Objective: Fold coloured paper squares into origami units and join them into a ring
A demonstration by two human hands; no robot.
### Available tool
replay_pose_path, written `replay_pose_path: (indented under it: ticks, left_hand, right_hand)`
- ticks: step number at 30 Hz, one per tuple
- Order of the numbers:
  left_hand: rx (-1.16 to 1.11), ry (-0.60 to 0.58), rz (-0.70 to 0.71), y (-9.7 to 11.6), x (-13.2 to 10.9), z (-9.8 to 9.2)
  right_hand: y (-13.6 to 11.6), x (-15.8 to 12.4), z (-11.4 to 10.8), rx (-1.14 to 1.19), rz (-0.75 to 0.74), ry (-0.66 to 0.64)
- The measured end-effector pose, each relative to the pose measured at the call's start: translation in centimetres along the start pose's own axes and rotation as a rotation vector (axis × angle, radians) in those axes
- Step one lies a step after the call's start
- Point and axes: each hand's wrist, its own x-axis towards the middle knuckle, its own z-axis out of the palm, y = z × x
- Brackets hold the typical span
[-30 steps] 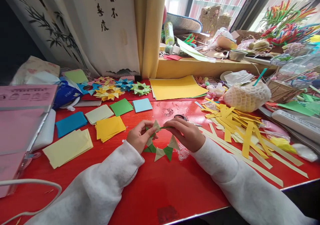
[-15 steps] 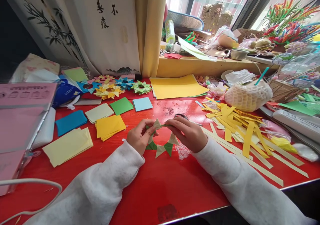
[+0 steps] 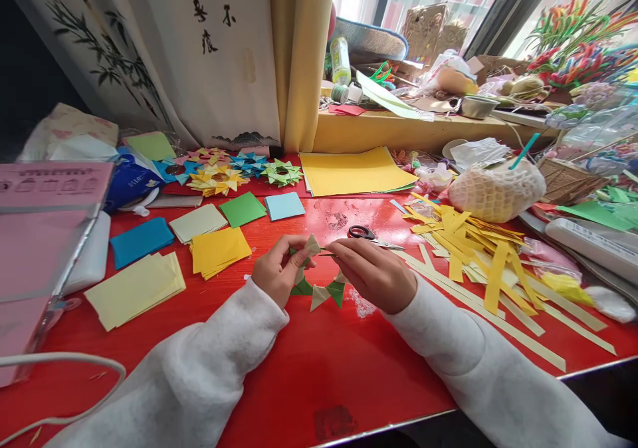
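Observation:
A part-ring of folded paper points, green alternating with cream, hangs between my two hands above the red table. My left hand pinches it, with the thumb pressed on a cream piece just below its upright tip. The fingers of my right hand are closed on a narrow green folded paper piece at the ring's upper side, seen almost edge-on. My right hand hides the ring's right part and its own thumb. Behind that hand lie black-handled scissors.
Stacks of blue, yellow and cream paper lie on the left. Finished paper stars sit behind them, beside large yellow sheets. Cut strips cover the right side. A white cable curves in at lower left.
My right hand has tipped forward and lower over the ring's right side, covering more of its cream point. More of the scissors shows behind it. My left hand has barely moved.

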Motion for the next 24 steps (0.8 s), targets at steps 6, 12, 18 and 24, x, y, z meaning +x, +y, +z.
replay_pose_path:
  ticks: [6,12,18,24]
  left_hand:
    - [-0.004,0.000,0.014,-0.03,-0.01,0.03]
    - [-0.024,0.024,0.007,-0.01,0.04,0.07]
    - [-0.034,0.024,0.011,0.10,-0.02,0.10]
    - [-0.020,0.023,0.023,0.03,-0.06,0.06]
  right_hand:
    - [-0.58,0.32,-0.19,0.069,0.018,-0.024]
    - [-0.84,0.50,-0.34,0.308,0.284,-0.003]
    - [-0.79,0.42,-0.24,0.349,0.283,0.004]
    - [-0.92,0.46,-0.19,0.233,0.219,0.076]
